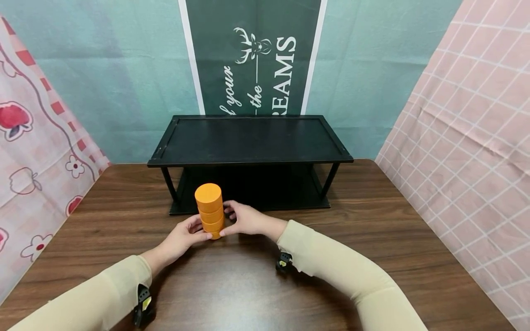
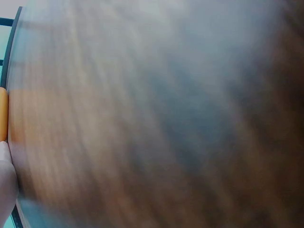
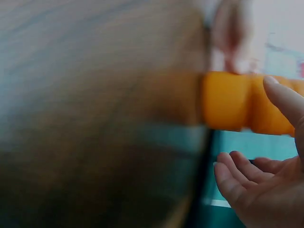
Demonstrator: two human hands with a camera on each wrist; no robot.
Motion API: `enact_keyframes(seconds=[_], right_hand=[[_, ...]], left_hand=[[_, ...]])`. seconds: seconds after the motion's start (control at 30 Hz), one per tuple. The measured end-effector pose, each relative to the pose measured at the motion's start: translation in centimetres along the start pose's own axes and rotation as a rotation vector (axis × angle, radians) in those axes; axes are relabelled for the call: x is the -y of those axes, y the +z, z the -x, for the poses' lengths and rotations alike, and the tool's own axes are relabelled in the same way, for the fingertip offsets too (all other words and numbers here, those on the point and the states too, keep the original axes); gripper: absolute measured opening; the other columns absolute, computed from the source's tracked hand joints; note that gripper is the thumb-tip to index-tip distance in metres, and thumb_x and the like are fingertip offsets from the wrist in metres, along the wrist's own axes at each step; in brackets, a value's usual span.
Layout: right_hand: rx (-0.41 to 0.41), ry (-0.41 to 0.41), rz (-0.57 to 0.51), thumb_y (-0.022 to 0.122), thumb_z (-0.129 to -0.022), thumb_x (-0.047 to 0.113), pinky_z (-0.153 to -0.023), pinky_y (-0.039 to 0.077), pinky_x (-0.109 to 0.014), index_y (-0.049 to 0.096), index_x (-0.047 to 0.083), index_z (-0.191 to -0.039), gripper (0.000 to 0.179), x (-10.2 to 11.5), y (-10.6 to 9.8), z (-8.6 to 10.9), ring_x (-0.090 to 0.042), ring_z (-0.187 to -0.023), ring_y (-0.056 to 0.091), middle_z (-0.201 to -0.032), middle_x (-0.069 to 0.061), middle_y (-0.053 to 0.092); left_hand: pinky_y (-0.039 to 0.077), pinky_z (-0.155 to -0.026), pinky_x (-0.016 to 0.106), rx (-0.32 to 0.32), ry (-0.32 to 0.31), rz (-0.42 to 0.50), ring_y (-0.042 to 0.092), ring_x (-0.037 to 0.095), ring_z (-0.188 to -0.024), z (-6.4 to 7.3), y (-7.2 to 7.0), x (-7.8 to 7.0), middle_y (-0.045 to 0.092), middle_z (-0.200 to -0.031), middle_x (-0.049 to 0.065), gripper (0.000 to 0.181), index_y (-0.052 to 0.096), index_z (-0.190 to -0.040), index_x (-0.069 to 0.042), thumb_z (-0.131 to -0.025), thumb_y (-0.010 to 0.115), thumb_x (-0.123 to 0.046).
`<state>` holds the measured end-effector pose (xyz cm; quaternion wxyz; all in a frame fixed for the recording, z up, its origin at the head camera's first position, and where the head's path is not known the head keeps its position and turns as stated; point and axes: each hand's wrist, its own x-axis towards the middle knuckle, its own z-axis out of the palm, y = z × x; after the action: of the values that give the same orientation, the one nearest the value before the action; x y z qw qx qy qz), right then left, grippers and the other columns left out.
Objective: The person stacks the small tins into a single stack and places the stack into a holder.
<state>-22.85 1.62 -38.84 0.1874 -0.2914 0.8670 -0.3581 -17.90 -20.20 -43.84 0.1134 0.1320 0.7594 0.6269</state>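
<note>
A tall stack of orange cylinders (image 1: 209, 197) stands upright just in front of the black rack's left half. My left hand (image 1: 178, 239) holds the stack low on its left side, thumb at the front and fingers reaching behind. On the other side is my right hand (image 1: 247, 219), its thumb tip close to the bottom piece. In the right wrist view, the right thumb (image 3: 285, 97) overlaps the orange stack (image 3: 228, 102), while the other fingers (image 3: 232, 183) spread loosely apart from it. Only a sliver of the stack (image 2: 3, 114) shows in the left wrist view, above the left thumb (image 2: 5, 175).
A black two-level rack (image 1: 252, 140) stands at the back of the brown wooden table (image 1: 232, 289). Behind it hangs a blue-green cloth (image 1: 136, 82) with a dark printed panel. Patterned pink cloths (image 1: 476, 138) border both sides.
</note>
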Motion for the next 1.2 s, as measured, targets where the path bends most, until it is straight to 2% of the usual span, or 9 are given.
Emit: enact_keyframes(seconds=[0.1,0.33,0.7,1.2], right_hand=[[0.019,0.02,-0.001,0.079,-0.076,0.025,-0.089,0.046,-0.024,0.04,0.006,-0.136,0.073,-0.8,1.0,-0.3,-0.015,-0.106,0.055,-0.126,-0.008,0.053],[-0.005,-0.034,0.007,0.077,-0.078,0.024,-0.087,0.046,-0.021,0.045,0.007,-0.13,0.063,-0.9,1.8,-0.7,-0.01,-0.101,0.057,-0.12,-0.004,0.057],[-0.029,-0.029,-0.011,0.076,-0.08,0.021,-0.088,0.046,-0.022,0.047,0.007,-0.129,0.059,-1.0,0.7,0.2,-0.012,-0.103,0.057,-0.121,-0.005,0.058],[-0.073,-0.043,-0.044,0.075,-0.08,0.021,-0.086,0.048,-0.025,0.048,0.006,-0.127,0.056,-2.7,-0.5,1.9,-0.013,-0.1,0.058,-0.116,-0.004,0.059]], left_hand=[[0.042,-0.096,0.026,0.002,-0.01,-0.015,0.044,0.033,-0.123,0.0,0.0,-0.1,0.045,-0.133,0.024,0.06,0.038,-0.135,0.006,-0.086,0.067,-0.011],[0.045,-0.093,0.028,0.0,0.008,-0.017,0.045,0.036,-0.121,-0.3,0.3,-0.3,0.046,-0.132,0.025,0.059,0.039,-0.134,0.007,-0.085,0.068,-0.009],[0.045,-0.094,0.032,0.011,0.009,-0.034,0.046,0.036,-0.121,-1.5,1.0,-1.0,0.047,-0.132,0.024,0.06,0.041,-0.134,0.006,-0.084,0.07,-0.012],[0.045,-0.094,0.034,0.055,0.031,-0.008,0.047,0.034,-0.12,-2.6,2.9,-2.1,0.048,-0.132,0.022,0.058,0.043,-0.133,0.005,-0.084,0.07,-0.01]])
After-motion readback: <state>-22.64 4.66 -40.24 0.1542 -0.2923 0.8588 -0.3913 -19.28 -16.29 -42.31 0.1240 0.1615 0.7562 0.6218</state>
